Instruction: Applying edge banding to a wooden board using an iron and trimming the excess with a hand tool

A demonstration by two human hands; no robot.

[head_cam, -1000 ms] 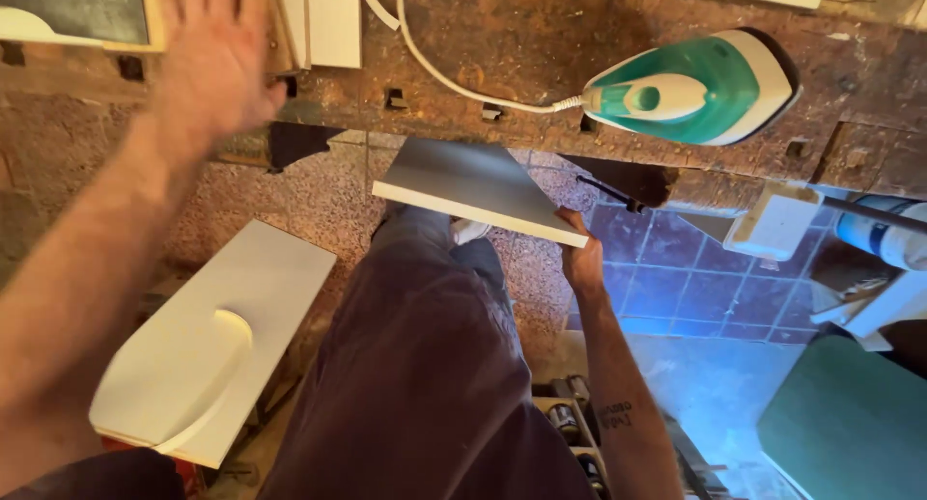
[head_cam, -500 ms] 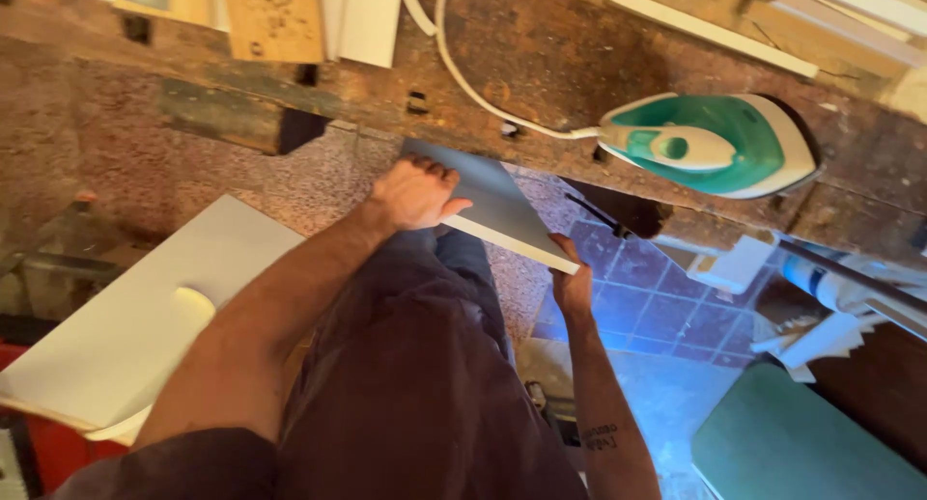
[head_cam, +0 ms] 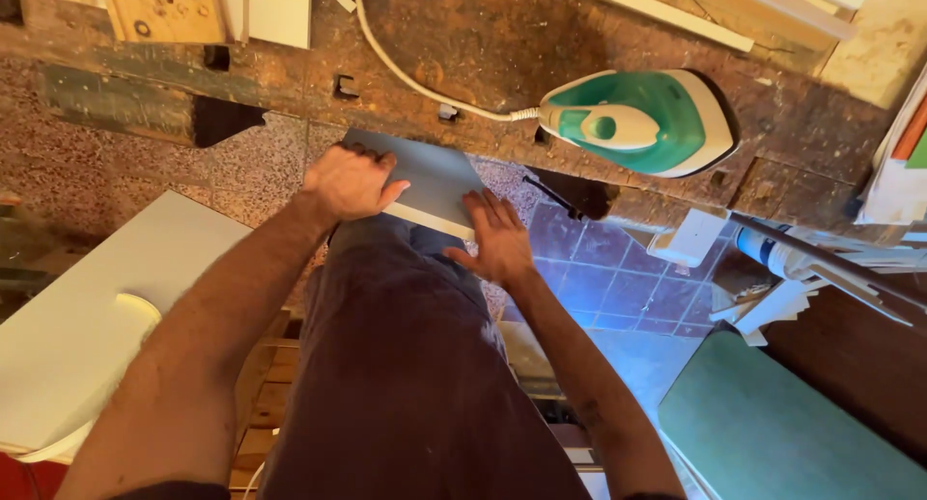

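- Flat grey panel (head_cam: 425,177) with a pale edge sits on the lap, butted against the scarred wooden bench (head_cam: 502,46).
- Left hand (head_cam: 350,181) grips its left corner, right hand (head_cam: 497,237) lies flat, fingers spread (panel's underside hidden).
- Teal iron (head_cam: 642,124) rests on the bench; tiled floor below.

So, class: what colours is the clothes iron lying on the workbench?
The iron is teal green and white with a white cord, seen in the head view.

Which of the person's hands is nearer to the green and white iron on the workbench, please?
The right hand, resting on the grey panel just below-left of the iron. The left hand grips the panel's far side, farther away.
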